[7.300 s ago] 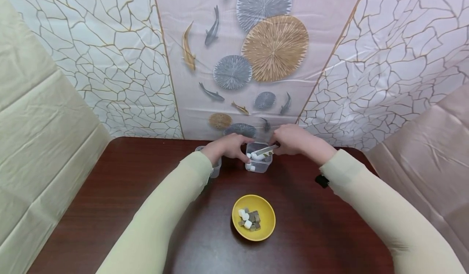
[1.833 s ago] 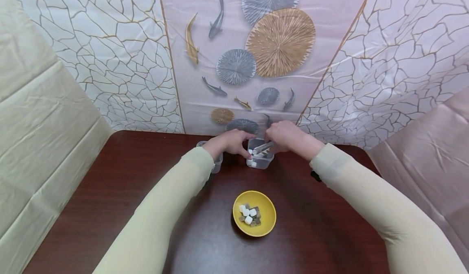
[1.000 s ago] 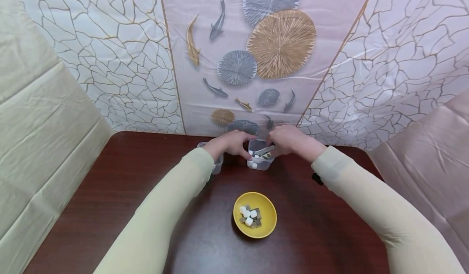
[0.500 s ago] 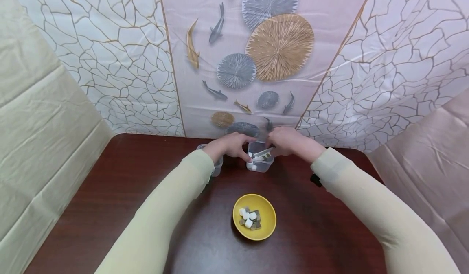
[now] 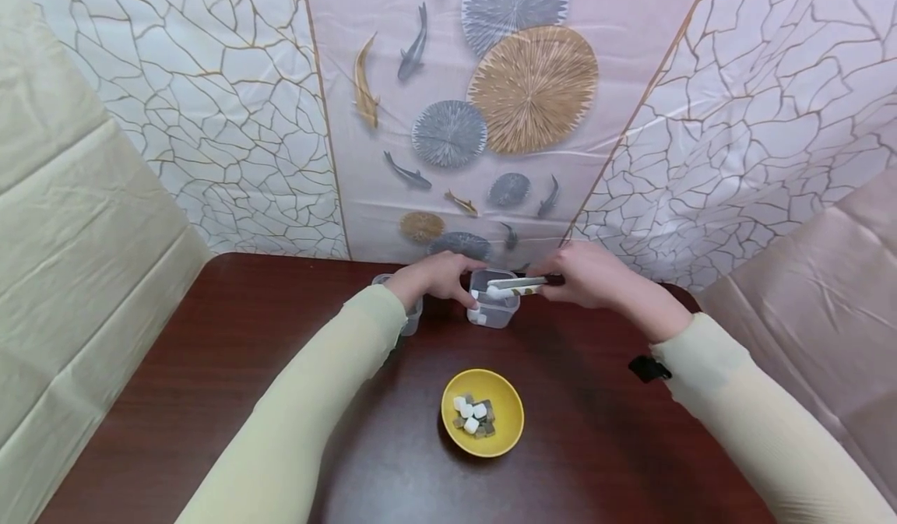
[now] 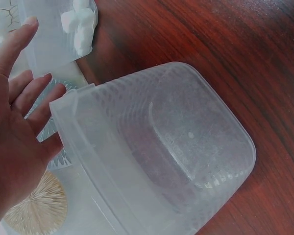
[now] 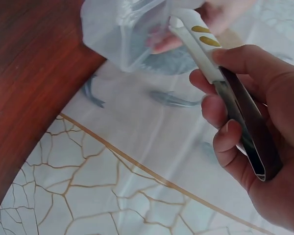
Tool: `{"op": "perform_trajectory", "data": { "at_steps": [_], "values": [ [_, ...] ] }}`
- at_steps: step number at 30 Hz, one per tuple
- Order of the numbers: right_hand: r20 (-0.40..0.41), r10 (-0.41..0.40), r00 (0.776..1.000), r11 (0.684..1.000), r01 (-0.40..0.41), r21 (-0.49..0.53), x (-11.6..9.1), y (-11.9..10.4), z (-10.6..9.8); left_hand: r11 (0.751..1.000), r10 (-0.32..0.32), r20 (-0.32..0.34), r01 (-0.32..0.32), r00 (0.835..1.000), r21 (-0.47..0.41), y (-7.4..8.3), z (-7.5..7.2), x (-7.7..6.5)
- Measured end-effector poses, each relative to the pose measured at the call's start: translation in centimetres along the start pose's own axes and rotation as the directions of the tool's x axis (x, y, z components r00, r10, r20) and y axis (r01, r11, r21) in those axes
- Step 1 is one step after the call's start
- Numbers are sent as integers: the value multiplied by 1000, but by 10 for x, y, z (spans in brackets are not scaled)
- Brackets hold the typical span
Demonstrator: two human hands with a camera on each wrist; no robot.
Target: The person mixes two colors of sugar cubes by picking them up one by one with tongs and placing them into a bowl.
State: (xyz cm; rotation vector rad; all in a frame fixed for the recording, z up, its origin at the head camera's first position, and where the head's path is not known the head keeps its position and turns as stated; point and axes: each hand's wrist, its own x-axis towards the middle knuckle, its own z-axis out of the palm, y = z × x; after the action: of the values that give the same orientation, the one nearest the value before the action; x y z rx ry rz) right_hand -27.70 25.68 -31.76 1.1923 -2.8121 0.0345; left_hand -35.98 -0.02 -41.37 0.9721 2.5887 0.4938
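Note:
My left hand (image 5: pixel 440 275) grips the left side of a clear plastic container (image 5: pixel 499 319), thumb at the near wall and fingers toward the far rim. White cubes (image 5: pixel 479 314) lie in the container's left part. My right hand (image 5: pixel 592 276) holds a pair of tongs (image 7: pixel 235 112) with pale tips bearing yellow-green marks and a shiny metal handle. The tongs reach left over the container's rim, with a white piece (image 5: pixel 496 293) at their tips. In the right wrist view, thumb and curled fingers press both tong arms together.
A second clear container (image 6: pixel 186 142) stands left of the first, partly under my left wrist. Nearer on the dark table (image 5: pixel 245 368) is a yellow bowl (image 5: pixel 508 423) with several white and brown cubes. A patterned cloth (image 5: pixel 448 212) hangs behind the table.
From deep in the container, the tongs have risen and moved right with my right hand. The bowl has gained a white cube since the oldest frame. My left hand stays at the container.

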Motion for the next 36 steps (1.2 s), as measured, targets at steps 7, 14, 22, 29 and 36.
{"op": "perform_trajectory", "data": {
  "at_steps": [7,14,22,29,36],
  "values": [
    [-98,-64,993,995,70,69,-31,-18,-10,1000,-6,3,6,1000,-15,1,-2,-2],
    [-116,-179,977,973,193,126,-50,-37,-3,1000,-6,4,6,1000,-9,-1,-2,-1],
    [-24,-249,968,954,249,166,-59,-61,7,1000,-3,-2,3,1000,-13,-1,-2,-1],
    [39,-260,965,957,251,145,-60,-71,11,1000,-13,-3,13,1000,-6,1,-3,-1],
    [95,-222,971,961,201,187,-59,-69,12,1000,-18,6,18,1000,-1,1,-2,-1]
  ]
}}
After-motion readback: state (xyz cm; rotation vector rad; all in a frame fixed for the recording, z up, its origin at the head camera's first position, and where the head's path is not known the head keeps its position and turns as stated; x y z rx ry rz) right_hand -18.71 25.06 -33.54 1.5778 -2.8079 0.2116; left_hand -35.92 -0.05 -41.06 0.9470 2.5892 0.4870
